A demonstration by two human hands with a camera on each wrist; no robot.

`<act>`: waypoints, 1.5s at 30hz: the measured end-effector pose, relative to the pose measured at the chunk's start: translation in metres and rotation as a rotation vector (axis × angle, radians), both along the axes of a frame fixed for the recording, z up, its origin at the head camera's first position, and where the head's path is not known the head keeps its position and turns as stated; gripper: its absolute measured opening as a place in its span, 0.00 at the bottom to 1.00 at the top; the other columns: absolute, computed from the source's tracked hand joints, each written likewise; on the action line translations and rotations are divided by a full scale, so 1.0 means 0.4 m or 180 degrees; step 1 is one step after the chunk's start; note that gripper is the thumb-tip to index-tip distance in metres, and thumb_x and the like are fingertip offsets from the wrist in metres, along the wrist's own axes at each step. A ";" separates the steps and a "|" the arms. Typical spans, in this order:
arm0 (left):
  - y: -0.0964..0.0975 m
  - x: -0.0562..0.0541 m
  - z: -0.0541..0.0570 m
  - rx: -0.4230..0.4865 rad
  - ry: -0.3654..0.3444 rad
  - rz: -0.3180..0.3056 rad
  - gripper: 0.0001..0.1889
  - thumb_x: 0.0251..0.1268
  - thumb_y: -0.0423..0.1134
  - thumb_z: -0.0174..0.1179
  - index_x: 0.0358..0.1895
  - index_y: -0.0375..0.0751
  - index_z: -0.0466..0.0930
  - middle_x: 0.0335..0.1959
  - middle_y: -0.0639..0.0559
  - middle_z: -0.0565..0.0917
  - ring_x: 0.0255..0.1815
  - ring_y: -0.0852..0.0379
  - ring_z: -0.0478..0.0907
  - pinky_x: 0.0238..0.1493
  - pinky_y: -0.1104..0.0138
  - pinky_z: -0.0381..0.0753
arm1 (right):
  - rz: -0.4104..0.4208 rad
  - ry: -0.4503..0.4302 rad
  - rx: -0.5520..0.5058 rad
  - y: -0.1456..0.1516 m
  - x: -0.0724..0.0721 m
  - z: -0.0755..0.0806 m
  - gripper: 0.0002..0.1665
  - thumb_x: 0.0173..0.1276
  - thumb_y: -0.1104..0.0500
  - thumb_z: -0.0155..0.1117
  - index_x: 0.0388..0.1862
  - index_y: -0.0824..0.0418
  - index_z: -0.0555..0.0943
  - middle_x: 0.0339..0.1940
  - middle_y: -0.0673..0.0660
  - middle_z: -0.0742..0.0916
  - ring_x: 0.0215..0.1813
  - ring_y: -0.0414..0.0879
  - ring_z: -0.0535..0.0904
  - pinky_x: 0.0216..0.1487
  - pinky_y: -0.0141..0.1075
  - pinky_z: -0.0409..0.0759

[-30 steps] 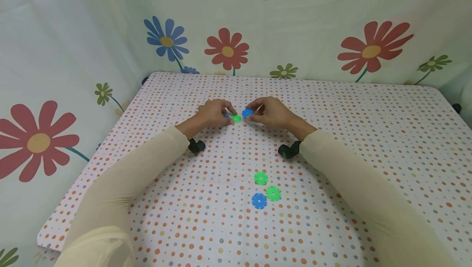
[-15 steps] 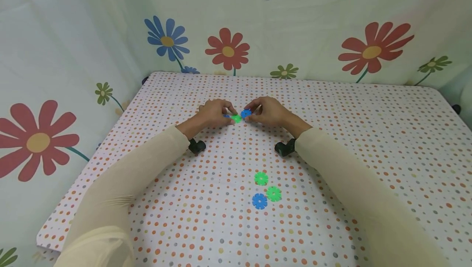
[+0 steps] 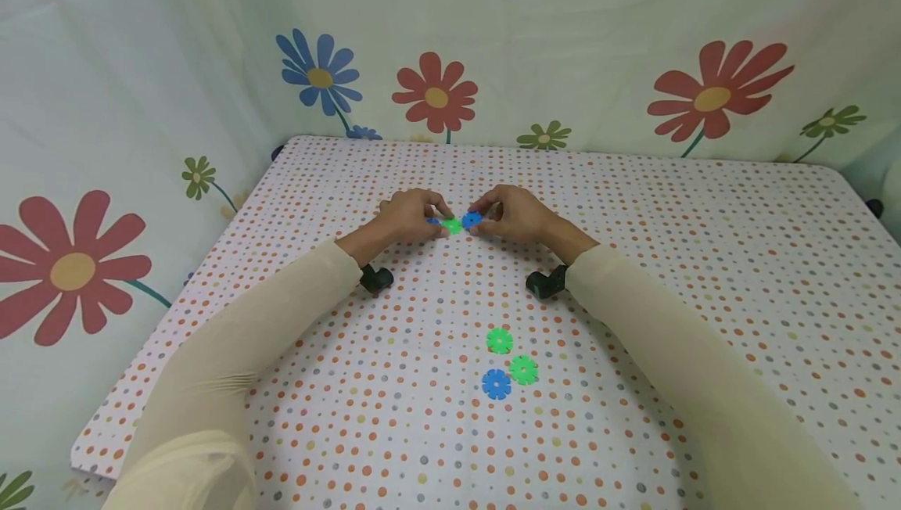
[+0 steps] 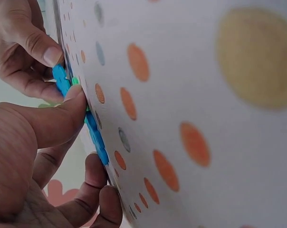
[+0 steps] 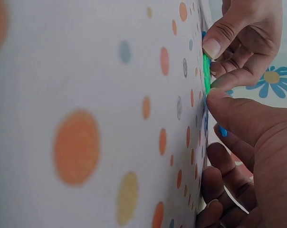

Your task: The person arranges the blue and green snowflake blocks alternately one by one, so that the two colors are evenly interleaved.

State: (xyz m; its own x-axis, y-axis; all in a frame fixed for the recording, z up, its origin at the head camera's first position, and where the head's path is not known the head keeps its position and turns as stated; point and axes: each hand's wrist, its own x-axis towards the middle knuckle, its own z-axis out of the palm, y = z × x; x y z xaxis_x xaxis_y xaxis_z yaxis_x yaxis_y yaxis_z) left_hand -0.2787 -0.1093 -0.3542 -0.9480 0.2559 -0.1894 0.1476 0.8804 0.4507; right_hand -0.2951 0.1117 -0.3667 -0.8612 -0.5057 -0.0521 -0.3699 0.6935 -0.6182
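Toward the far edge of the tabletop (image 3: 394, 432), the left hand (image 3: 408, 217) pinches a green disc (image 3: 453, 226) between thumb and fingers, with a blue piece (image 3: 432, 221) on the side toward the tabletop's left edge; the fingers hide how those two meet. The right hand (image 3: 519, 215) pinches a blue disc (image 3: 472, 220) just to the green one's right — rims facing, though whether they touch I cannot tell. Being round, neither has a long axis; the row runs roughly along the far edge. The right-hand disc looks tilted, the green one flatter, so angle seems to matter most here. Both hands are about equally near the meeting point. Two loose green discs (image 3: 524, 370) and a loose blue disc (image 3: 496, 384) lie farther from the far edge.
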 end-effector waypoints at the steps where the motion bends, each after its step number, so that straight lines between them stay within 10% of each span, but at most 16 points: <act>1: 0.000 0.000 0.000 0.0001 0.0005 -0.0001 0.12 0.62 0.51 0.68 0.48 0.63 0.83 0.55 0.51 0.81 0.59 0.47 0.73 0.66 0.40 0.58 | 0.0004 0.0011 0.0000 0.000 0.000 0.000 0.22 0.64 0.50 0.72 0.54 0.56 0.85 0.53 0.56 0.84 0.41 0.48 0.80 0.42 0.40 0.78; 45: -0.006 0.001 -0.004 0.0022 0.0057 -0.0056 0.12 0.62 0.50 0.68 0.48 0.62 0.84 0.49 0.52 0.81 0.53 0.48 0.75 0.63 0.41 0.60 | 0.0155 0.0150 0.0181 -0.002 0.006 -0.005 0.24 0.65 0.51 0.70 0.58 0.57 0.83 0.54 0.59 0.80 0.46 0.52 0.77 0.49 0.45 0.76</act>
State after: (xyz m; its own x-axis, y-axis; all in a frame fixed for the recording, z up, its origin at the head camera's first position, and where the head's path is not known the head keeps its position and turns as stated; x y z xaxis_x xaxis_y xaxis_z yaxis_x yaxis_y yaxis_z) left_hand -0.2784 -0.1116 -0.3557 -0.9465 0.2738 -0.1707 0.1711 0.8744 0.4540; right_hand -0.2925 0.1111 -0.3689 -0.8378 -0.5444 -0.0418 -0.4318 0.7075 -0.5594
